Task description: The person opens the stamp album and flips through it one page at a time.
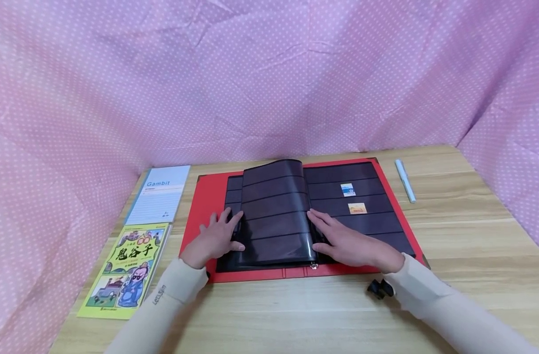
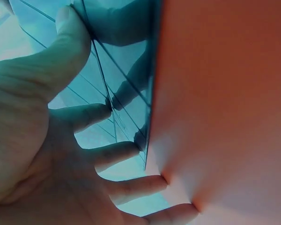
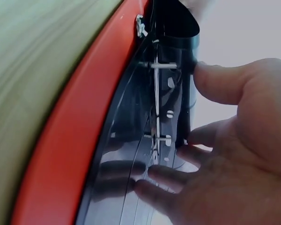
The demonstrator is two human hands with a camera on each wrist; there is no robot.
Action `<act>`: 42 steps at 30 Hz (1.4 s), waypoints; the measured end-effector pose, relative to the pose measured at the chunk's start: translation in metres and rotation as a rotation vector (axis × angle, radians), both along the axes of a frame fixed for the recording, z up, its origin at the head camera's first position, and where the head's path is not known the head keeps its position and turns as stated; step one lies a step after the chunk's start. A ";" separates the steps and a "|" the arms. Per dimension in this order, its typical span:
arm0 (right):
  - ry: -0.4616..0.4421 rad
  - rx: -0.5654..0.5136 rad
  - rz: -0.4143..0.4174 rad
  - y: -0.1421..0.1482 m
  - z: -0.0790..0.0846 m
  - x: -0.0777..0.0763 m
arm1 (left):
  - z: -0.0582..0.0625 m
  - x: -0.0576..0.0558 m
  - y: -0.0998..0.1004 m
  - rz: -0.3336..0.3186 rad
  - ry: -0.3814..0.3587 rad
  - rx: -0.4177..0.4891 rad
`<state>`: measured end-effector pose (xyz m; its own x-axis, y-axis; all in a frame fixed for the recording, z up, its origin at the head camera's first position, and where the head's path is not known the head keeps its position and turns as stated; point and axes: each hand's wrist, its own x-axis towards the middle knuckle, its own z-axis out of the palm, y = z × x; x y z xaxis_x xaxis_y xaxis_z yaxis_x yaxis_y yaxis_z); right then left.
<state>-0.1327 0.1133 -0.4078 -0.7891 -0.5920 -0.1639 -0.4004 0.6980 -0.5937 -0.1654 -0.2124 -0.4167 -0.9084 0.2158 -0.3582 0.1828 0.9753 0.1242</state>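
A red stamp album lies spread on the table, its black pages ruled into strip pockets. One black page bulges up near the spine and lies over toward the left side. My left hand has its fingers spread across the left page edges and red cover, the thumb on the black sheets. With extended fingers, my right hand touches the bulging page near the spine; metal rings show there in the right wrist view. A blue stamp and an orange stamp sit in the right page's pockets.
Left of the album lie a pale blue notebook and a yellow-green comic-style book. A light blue pen is at the right. A small black object is near my right wrist. Pink dotted cloth hangs behind the table.
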 end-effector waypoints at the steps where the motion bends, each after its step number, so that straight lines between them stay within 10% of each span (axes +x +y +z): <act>1: 0.006 -0.002 -0.005 -0.001 0.000 0.000 | 0.000 0.000 -0.001 -0.007 0.006 0.005; 11: 0.108 0.053 -0.059 -0.025 -0.003 0.006 | 0.001 0.003 -0.017 -0.069 0.084 0.036; 21: 0.120 0.085 -0.092 -0.034 -0.005 0.007 | 0.001 0.001 -0.023 0.067 -0.002 0.091; 28: 0.081 0.098 -0.103 -0.037 -0.003 0.006 | 0.005 0.004 -0.030 0.013 -0.051 0.116; 42: 0.114 0.168 -0.345 0.059 0.002 0.003 | 0.008 0.006 -0.036 0.010 -0.068 0.086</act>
